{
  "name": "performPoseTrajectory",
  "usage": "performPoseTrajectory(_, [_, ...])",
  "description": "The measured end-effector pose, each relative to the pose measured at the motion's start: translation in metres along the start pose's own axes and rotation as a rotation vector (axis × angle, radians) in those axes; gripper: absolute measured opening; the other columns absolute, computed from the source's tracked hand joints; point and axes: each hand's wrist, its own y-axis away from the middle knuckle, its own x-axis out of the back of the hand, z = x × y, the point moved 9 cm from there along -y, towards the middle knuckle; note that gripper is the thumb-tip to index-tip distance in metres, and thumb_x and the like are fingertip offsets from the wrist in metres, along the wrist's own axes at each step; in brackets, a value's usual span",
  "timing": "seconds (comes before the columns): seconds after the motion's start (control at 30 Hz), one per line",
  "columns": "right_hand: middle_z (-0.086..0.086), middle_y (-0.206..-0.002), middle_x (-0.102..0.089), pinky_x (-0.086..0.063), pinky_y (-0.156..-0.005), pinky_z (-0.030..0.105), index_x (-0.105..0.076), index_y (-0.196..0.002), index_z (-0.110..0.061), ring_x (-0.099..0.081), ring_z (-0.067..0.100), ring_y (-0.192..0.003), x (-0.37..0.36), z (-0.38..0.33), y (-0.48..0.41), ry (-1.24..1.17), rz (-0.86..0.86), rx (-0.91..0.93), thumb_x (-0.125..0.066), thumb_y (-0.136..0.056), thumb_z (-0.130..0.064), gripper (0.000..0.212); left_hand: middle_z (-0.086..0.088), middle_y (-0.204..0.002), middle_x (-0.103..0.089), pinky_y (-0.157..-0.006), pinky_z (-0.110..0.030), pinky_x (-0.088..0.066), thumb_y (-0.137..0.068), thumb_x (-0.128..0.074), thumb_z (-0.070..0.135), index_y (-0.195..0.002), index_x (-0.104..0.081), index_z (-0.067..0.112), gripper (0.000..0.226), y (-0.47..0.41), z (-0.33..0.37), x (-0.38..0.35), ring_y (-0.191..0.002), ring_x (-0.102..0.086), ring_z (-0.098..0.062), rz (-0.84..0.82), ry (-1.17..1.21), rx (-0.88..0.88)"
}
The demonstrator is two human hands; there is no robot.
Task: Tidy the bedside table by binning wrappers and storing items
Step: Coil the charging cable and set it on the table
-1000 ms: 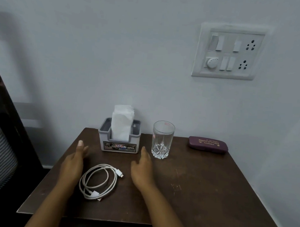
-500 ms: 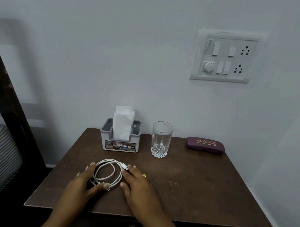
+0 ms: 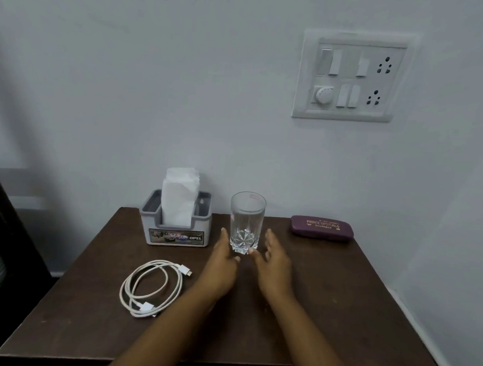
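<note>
An empty clear glass [image 3: 247,222] stands upright at the back middle of the dark brown bedside table [image 3: 340,309]. My left hand [image 3: 222,264] and my right hand [image 3: 273,262] flank its base, fingers apart; their fingertips are at the foot of the glass, neither wrapped around it. A coiled white charging cable [image 3: 151,288] lies loose on the table to the left of my left forearm. A grey tissue holder [image 3: 176,225] with white tissues stands at the back left. A purple spectacle case [image 3: 322,228] lies at the back right.
The table stands against a pale wall carrying a white switch and socket board [image 3: 348,77]. A dark bed frame [image 3: 11,229] rises along the left edge of the view. The table's front edge runs across the bottom of the frame.
Both hands have left the white cable and moved back and to the right, to either side of the glass. The cable now lies free on the table.
</note>
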Motion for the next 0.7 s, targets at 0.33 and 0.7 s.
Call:
performPoseTrajectory(0.33, [0.007, -0.113, -0.068, -0.049, -0.094, 0.028, -0.057, -0.125, -0.007, -0.06, 0.009, -0.096, 0.006, 0.0, -0.032, -0.034, 0.002, 0.07, -0.058, -0.087, 0.002, 0.04, -0.002, -0.153, -0.028, -0.116, -0.045, -0.024, -0.072, -0.045, 0.013, -0.146, -0.022, 0.029, 0.079, -0.039, -0.009, -0.028, -0.142, -0.025, -0.017, 0.001, -0.077, -0.03])
performPoseTrajectory(0.7, [0.017, -0.145, -0.036, -0.027, -0.112, 0.04, -0.039, -0.139, -0.006, -0.035, 0.031, -0.134, 0.168, 0.046, -0.058, 0.25, 0.441, -0.052, -0.054, -0.093, -0.016, 0.05, -0.002, -0.154, -0.023, -0.114, -0.024, -0.015, -0.099, -0.037, 0.007, -0.147, -0.023, 0.013, 0.051, -0.008, 0.06, -0.09, -0.142, -0.021, -0.015, 0.073, -0.014, -0.039])
